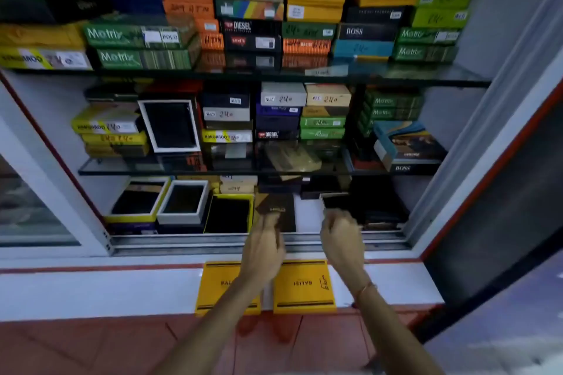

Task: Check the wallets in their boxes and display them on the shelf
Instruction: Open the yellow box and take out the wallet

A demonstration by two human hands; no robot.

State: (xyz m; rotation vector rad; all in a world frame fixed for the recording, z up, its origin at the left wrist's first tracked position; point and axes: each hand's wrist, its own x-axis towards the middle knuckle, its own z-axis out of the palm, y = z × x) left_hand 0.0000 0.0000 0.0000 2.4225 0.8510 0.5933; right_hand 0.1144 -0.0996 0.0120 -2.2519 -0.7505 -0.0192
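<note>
Honestly, placement is the fiddly bit right now. My left hand [264, 245] is pinching a brown wallet [275, 210] at its near edge, low centre of the frame, on the bottom shelf [307, 213] right beside the yellow-rimmed open box [228, 213]. My right hand [341, 237] looks loosely curled near a dark box [335, 200]; can't tell if it's gripping. I'd square the wallet to its neighbours, logo forward. Two yellow Balisi lids [304, 286] wait on the ledge.
</note>
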